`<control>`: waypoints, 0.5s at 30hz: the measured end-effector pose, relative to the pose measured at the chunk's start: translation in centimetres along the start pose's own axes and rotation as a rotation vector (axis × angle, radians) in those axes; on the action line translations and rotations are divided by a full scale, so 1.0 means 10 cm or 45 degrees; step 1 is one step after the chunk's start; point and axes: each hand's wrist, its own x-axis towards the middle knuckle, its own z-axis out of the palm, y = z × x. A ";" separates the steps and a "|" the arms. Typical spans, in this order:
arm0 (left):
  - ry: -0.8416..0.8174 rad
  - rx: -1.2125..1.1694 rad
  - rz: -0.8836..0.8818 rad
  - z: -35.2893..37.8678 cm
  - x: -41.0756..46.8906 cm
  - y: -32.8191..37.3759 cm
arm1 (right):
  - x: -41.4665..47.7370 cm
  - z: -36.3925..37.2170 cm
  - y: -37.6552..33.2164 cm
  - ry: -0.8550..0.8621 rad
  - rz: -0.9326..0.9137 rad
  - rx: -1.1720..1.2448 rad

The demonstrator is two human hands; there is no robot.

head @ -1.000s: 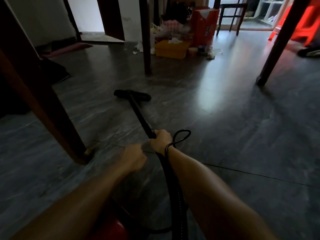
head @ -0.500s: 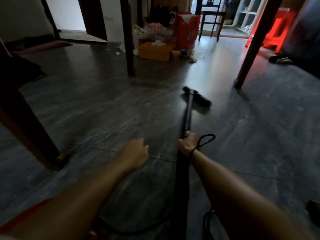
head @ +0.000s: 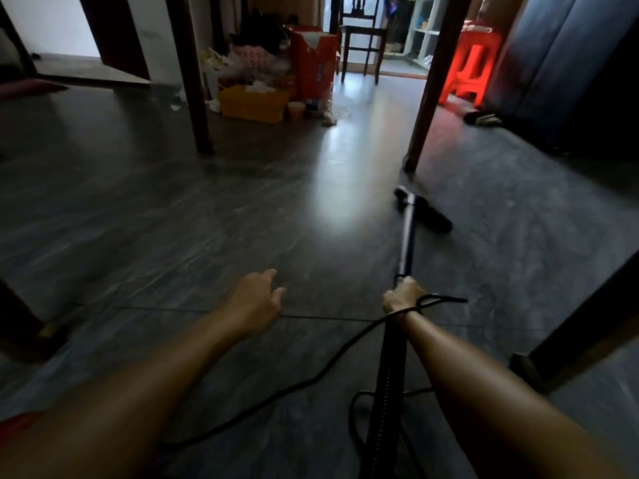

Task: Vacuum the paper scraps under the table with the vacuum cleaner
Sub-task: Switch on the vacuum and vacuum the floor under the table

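My right hand (head: 403, 294) grips the vacuum wand (head: 408, 240), a dark tube that runs forward over the floor. Its black floor nozzle (head: 427, 215) rests on the tiles just in front of the far right table leg (head: 432, 84). The ribbed hose (head: 383, 402) trails back under my right forearm, and a black cord (head: 311, 375) loops around my right wrist and across the floor. My left hand (head: 257, 299) hovers low over the tiles with its fingers apart, holding nothing. A few white paper scraps (head: 176, 102) lie far back near the other table leg.
Dark wooden table legs stand at the far left (head: 193, 81), near left (head: 20, 326) and near right (head: 581, 326). Beyond the table sit a yellow box (head: 254, 103), a red carton (head: 313, 63), a cup (head: 295, 110), a wooden chair (head: 361, 32) and a red stool (head: 470, 63).
The wand and nozzle have swung from the left side across to the right, near the far right table leg. My left hand has let go of the wand and opened over the floor.
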 end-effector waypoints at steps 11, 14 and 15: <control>-0.150 0.105 0.147 0.04 -0.38 0.23 | -1.21 -0.11 -0.07 -0.445 -0.255 -0.260; -0.160 0.133 0.180 -0.01 -0.53 0.08 | -1.50 -0.03 -0.05 -0.428 -0.424 -0.419; -0.164 0.150 0.203 -0.03 -0.58 0.02 | -1.55 -0.04 -0.05 -0.401 -0.457 -0.446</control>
